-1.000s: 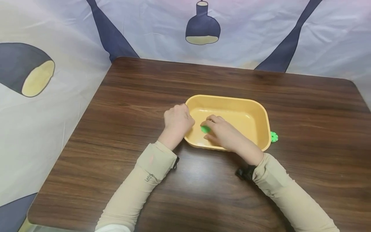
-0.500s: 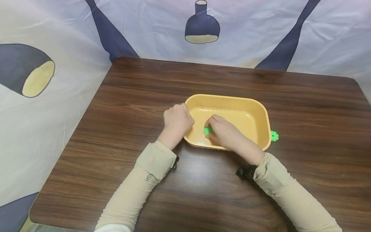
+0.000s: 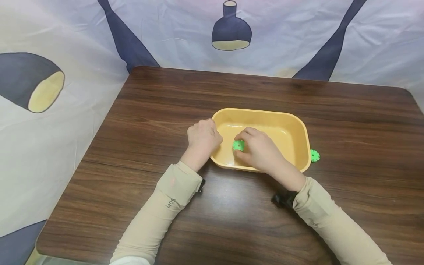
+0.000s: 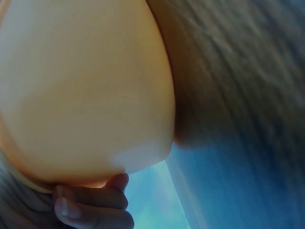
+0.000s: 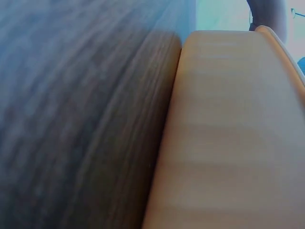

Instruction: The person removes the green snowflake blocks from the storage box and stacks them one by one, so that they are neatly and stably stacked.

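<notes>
A yellow plastic basin (image 3: 268, 165) stands on the wooden table. My left hand (image 3: 204, 139) grips the rim at its left end; in the left wrist view, the curled fingers (image 4: 95, 207) lie against the basin's outer wall. Over the inside of the basin, my right hand (image 3: 261, 151) pinches a green notched plastic disc (image 3: 238, 145) between thumb and fingers. The disc faces upward and its small centre hole shows. A second green notched disc (image 3: 315, 156) lies on the table against the basin's right end. The right wrist view has only the basin's outer side (image 5: 228, 133) and table, with the disc out of sight.
The dark brown table (image 3: 149, 110) runs back to a hanging cloth (image 3: 185, 36) printed with lamps. Another side of cloth hangs at the left. Black wrist straps (image 3: 283, 198) sit at the sleeve cuffs.
My right hand has closed its thumb and fingers on the green disc and shifted it slightly right, with its face now more visible. The left hand keeps its hold on the rim.
</notes>
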`<state>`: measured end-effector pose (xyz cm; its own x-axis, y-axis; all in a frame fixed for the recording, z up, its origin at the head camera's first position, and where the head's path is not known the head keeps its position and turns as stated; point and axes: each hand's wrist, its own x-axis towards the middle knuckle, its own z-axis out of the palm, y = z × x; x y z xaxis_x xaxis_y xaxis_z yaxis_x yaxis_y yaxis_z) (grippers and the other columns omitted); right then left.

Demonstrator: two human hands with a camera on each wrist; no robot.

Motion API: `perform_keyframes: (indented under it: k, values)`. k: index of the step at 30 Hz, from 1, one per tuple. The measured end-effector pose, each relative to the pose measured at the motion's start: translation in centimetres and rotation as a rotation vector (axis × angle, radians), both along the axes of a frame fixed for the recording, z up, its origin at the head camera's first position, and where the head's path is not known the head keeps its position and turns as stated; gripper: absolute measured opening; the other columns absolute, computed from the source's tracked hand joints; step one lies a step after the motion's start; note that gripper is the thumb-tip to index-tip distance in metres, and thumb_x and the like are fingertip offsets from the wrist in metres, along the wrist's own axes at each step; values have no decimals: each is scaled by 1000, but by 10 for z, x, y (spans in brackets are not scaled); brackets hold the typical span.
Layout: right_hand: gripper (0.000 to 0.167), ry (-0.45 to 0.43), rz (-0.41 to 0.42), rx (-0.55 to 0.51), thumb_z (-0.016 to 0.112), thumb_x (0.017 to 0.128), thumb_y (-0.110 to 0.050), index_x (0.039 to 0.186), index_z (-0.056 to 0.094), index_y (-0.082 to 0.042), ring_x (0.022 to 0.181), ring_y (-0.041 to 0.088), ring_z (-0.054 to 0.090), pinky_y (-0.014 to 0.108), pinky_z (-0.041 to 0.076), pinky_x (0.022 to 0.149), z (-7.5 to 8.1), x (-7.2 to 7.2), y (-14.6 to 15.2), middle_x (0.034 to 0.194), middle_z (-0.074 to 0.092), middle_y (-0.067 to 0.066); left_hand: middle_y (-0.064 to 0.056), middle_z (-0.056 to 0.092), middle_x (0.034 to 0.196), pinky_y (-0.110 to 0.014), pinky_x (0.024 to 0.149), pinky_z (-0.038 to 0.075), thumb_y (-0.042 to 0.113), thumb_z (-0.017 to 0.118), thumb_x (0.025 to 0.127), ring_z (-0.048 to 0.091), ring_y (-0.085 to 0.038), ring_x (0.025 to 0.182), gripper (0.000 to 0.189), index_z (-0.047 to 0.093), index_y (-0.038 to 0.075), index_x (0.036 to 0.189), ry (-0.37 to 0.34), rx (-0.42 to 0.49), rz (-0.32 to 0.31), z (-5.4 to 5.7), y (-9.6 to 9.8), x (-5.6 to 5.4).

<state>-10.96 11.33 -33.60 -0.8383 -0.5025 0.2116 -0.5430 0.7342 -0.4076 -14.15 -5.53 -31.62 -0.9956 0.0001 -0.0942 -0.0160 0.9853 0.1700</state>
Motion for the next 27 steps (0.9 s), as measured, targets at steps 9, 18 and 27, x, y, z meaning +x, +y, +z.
perform_keyframes:
  k: [9, 18, 27]
  values:
    - [33, 147, -11, -319, 75, 73, -9, 103, 67, 0, 80, 20, 62, 33, 51, 71, -1, 8, 25, 100, 64, 8, -4, 59, 66, -39, 59, 48, 15, 55, 72, 61, -24, 66, 13, 50, 15, 60, 3, 7, -20, -2, 4, 1]
    - [23, 176, 59, -185, 73, 74, -2, 96, 70, 1, 80, 21, 66, 37, 52, 72, -1, 3, 49, 91, 67, 10, -5, 59, 70, -40, 62, 48, 15, 53, 76, 62, -26, 69, 9, 53, 13, 67, 5, -15, -15, 0, 0, 1]
    - [51, -116, 282, 130, 71, 81, -25, 126, 55, -7, 111, 22, 55, 39, 44, 93, 9, -2, 31, 120, 58, 7, -5, 60, 70, -40, 62, 48, 15, 53, 75, 61, -26, 69, 8, 53, 13, 67, 3, -7, -6, 0, -1, 0]
